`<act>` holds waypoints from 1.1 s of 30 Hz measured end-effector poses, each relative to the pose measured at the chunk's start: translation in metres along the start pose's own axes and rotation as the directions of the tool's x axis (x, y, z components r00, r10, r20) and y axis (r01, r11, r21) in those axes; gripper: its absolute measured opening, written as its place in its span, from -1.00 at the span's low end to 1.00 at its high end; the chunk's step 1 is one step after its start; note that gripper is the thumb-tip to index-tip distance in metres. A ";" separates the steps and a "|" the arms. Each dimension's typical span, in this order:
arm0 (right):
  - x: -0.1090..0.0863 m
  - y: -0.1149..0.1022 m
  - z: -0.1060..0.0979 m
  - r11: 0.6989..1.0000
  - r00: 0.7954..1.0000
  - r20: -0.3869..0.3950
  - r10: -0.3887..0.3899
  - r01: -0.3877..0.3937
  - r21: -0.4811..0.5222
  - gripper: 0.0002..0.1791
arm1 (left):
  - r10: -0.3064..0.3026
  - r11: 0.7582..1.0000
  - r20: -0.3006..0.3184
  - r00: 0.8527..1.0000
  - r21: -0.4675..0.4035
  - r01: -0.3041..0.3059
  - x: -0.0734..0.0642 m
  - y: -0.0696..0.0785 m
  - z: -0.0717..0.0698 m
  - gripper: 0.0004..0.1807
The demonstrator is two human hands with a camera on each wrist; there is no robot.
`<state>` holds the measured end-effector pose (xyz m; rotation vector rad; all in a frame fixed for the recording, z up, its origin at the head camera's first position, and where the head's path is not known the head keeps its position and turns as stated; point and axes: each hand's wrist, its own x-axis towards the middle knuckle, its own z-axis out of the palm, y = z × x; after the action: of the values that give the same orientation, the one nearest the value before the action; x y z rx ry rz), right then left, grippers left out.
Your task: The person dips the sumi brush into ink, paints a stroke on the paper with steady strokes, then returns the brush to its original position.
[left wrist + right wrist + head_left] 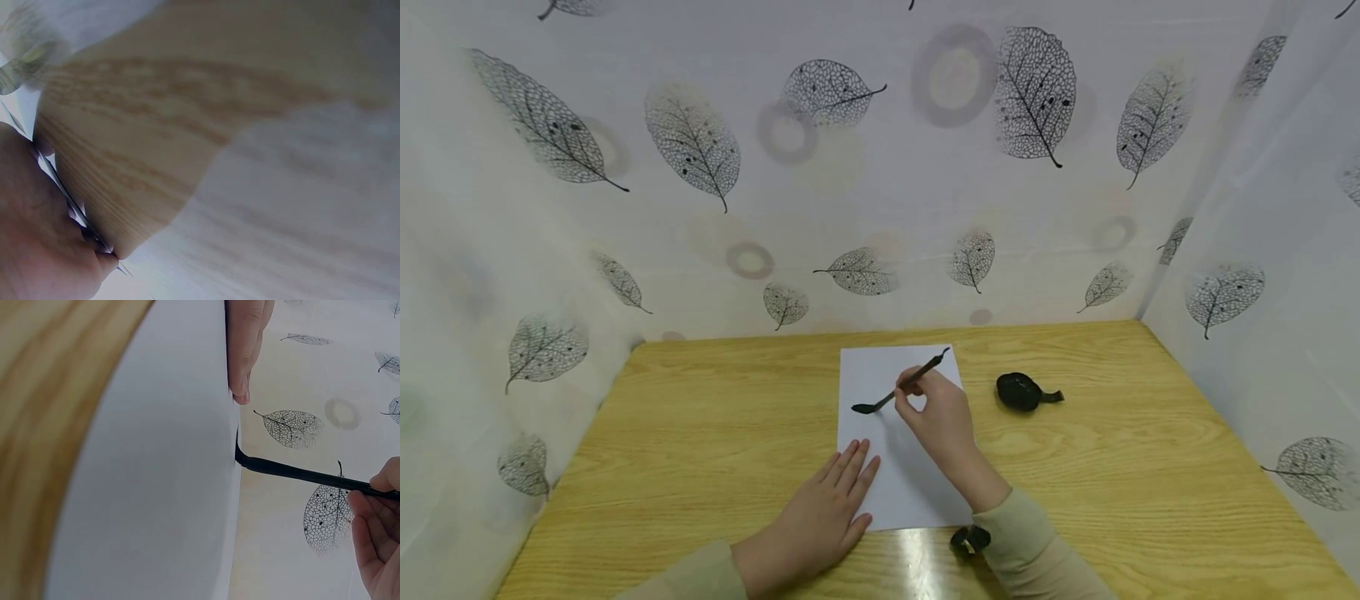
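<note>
A writing brush (pixel 891 397) with a black tip slants over a white sheet of paper (pixel 895 492). My right hand (pixel 943 417) pinches its dark handle between thumb and fingers. In the right wrist view the black brush (pixel 294 473) has its bristles bent where they meet the paper (pixel 150 456). My left hand (pixel 827 508) lies flat with fingers extended, pressing the paper's lower left edge. Its fingers (pixel 245 350) show at the top of the right wrist view. The left wrist view holds part of the left hand (pixel 44 219), close and blurred.
To the right of the paper sits a small black dish (pixel 1018 392) with a short handle. The wood-grain table (pixel 700 433) is backed and flanked by a pale leaf-printed curtain (pixel 887 183). A dark device (pixel 970 540) is at the right wrist.
</note>
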<state>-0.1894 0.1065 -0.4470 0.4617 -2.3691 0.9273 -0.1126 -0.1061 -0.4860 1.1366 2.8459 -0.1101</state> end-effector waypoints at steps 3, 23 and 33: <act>0.000 0.001 0.000 1.000 1.000 -0.002 -0.001 0.001 0.003 -0.83 | 0.001 1.000 0.001 1.000 -0.002 -0.001 0.000 0.000 0.000 -0.25; -0.001 0.009 -0.010 0.999 0.999 -0.021 0.032 -0.032 0.002 -0.82 | -0.006 0.998 0.023 1.000 -0.057 0.007 0.001 -0.001 0.001 -0.24; -0.002 0.015 -0.016 0.999 0.998 -0.045 0.037 -0.038 -0.020 -0.82 | -0.007 0.999 0.017 1.000 -0.050 0.008 0.001 0.000 0.001 -0.24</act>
<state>-0.1895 0.1285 -0.4462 0.3859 -2.3519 0.9193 -0.1128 -0.1056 -0.4867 1.1106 2.8217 -0.0485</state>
